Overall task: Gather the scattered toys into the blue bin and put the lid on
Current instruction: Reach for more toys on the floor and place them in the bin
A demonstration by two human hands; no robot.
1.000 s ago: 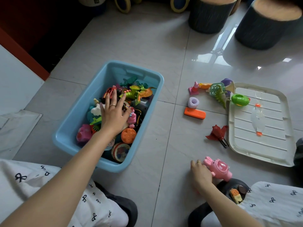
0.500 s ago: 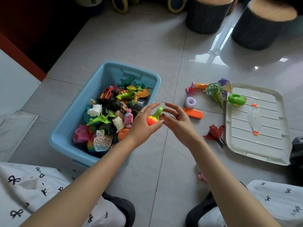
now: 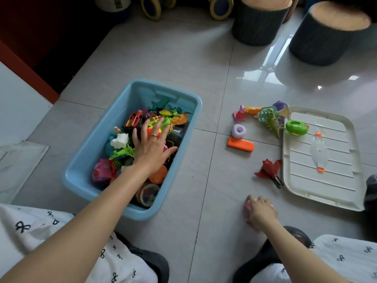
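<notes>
The left hand (image 3: pixel 152 148) is lying spread over the toys in the blue bin (image 3: pixel 81 160), while the right hand (image 3: pixel 260 212) is curling around a pink toy (image 3: pixel 247 207), which should be gripped firmly before lifting.

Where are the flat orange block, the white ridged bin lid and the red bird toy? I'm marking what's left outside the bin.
Flat orange block (image 3: pixel 241 145), head view, middle of its top face.
White ridged bin lid (image 3: pixel 334 152), head view, ribbed inner panel.
Red bird toy (image 3: pixel 267 168), head view, its body.

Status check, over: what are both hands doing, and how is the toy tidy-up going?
Left hand flat on toys in blue bin. Right hand gripping pink toy on floor. Lid off; orange block, red toy among those left.
</notes>
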